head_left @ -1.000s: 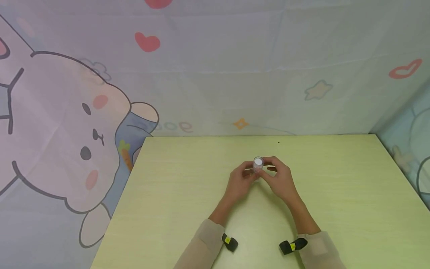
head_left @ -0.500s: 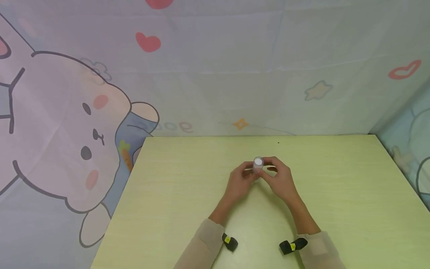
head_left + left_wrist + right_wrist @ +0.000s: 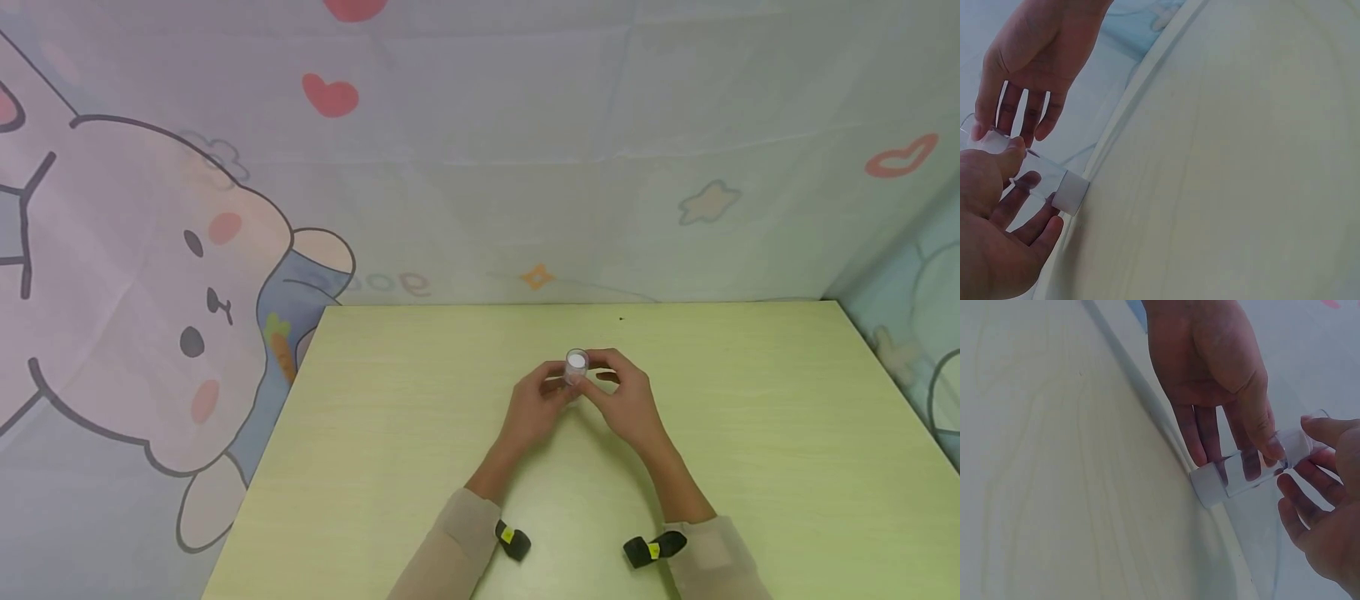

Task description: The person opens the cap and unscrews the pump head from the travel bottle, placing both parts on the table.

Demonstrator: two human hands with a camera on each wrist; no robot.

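Note:
A small clear bottle with a white base stands upright between both hands, its base close over the table. At its top is a clear cap with a white inner part. My left hand grips the bottle's body, thumb on one side and fingers round the other. My right hand pinches the cap between thumb and forefinger, while its other fingers hang loose beside it. In the right wrist view the left thumb lies just below the cap. Fingers hide part of the bottle in every view.
The pale yellow table stretches out around both hands. Behind it hangs a light curtain printed with a rabbit, hearts and stars. A tiny dark speck lies near the back edge. Black wrist cameras sit at both sleeves.

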